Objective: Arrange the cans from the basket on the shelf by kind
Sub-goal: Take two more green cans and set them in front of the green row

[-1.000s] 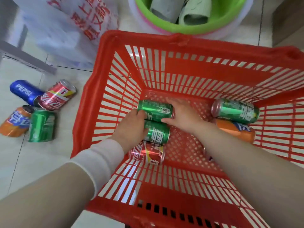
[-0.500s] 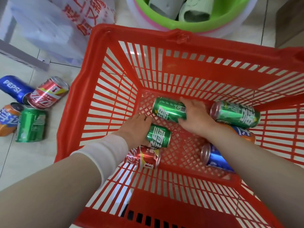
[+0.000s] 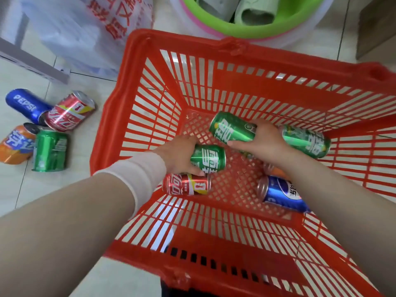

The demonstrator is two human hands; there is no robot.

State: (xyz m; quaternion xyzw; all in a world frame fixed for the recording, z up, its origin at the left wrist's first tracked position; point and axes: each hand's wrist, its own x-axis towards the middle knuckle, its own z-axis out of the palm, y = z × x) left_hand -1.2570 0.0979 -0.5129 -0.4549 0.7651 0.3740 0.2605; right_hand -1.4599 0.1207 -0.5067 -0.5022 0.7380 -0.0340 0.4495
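Observation:
Both my hands reach down into the red plastic basket (image 3: 150, 86). My left hand (image 3: 177, 154) grips a green can (image 3: 209, 158) lying near the basket floor. My right hand (image 3: 265, 142) grips a second green can (image 3: 231, 130), held a little higher. A third green can (image 3: 306, 141) lies behind my right hand. On the basket floor lie a red can (image 3: 186, 185) below my left hand, a blue can (image 3: 282, 195) under my right forearm, and an orange can (image 3: 277, 171), mostly hidden.
On the tiled floor left of the basket lie a blue Pepsi can (image 3: 25, 103), a red can (image 3: 69, 112), an orange can (image 3: 16, 144) and a green can (image 3: 50, 151). A white plastic bag (image 3: 85, 28) and a green basin (image 3: 257, 22) with slippers sit behind the basket.
My right hand has lifted its green can and swung it to the right, away from the one in my left hand. The blue can has come into sight under my right forearm.

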